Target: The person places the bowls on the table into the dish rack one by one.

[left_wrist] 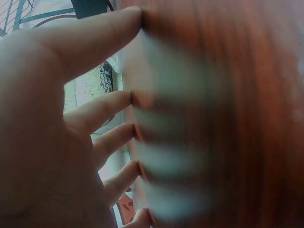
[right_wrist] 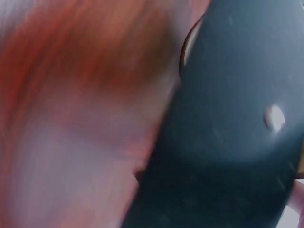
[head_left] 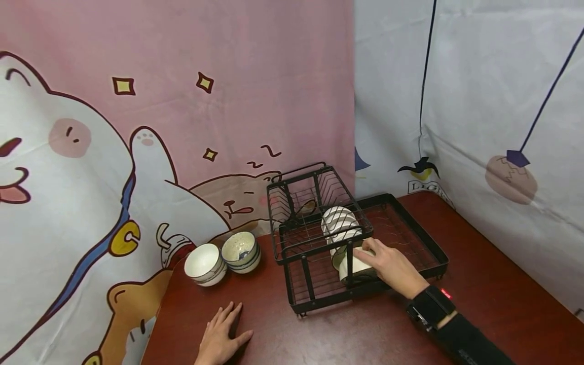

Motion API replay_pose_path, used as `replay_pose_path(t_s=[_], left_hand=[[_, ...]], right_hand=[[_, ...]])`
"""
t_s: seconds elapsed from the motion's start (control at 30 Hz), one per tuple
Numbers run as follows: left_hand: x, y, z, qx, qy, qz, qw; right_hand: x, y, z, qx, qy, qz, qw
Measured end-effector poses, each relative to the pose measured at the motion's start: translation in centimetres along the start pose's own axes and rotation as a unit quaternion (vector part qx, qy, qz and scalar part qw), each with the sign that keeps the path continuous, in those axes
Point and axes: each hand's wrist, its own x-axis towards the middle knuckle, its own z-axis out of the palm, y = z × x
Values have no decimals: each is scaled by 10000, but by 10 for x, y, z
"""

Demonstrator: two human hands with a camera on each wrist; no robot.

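My right hand [head_left: 394,266] reaches into the lower tier of a black two-tier dish rack [head_left: 319,303]. Its thumb and fingers grip the rim of a white bowl [head_left: 359,267], which stands tilted behind the front post. Behind it, several white bowls [head_left: 337,223] lean in a row. My left hand [head_left: 219,334] rests on the table with spread fingers; the left wrist view shows its fingertips [left_wrist: 127,96] touching the wood. The rack's dark edge [right_wrist: 213,142] fills much of the right wrist view, hiding the right fingers there.
Left of the rack stand two short stacks of bowls, one white inside [head_left: 204,261], the other speckled with a blue mark [head_left: 239,247]. The brown table [head_left: 283,334] meets a printed cloth backdrop [head_left: 274,91] behind. The rack's tray extends right, its rim [head_left: 422,233] raised.
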Motion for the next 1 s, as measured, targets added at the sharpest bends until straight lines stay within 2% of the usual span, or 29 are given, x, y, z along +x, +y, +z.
replay_pose_path(t_s=[0.23,0.47,0.6,1.0], left_hand=[[0,0,1,-42,-58,-48,10000],[-1,-4,2,-159,179,115,9996],[-1,-4,2,-137,105,92,9998],[1,-4,2,-95,84,85,9999]], right_hand=[[-1,1,5,46,122,27,9999],[1,3,5,-271,84,-49,9996],[1,3,4,-363,92,-65,9993],[1,3,2,-145,171,-57,9997]])
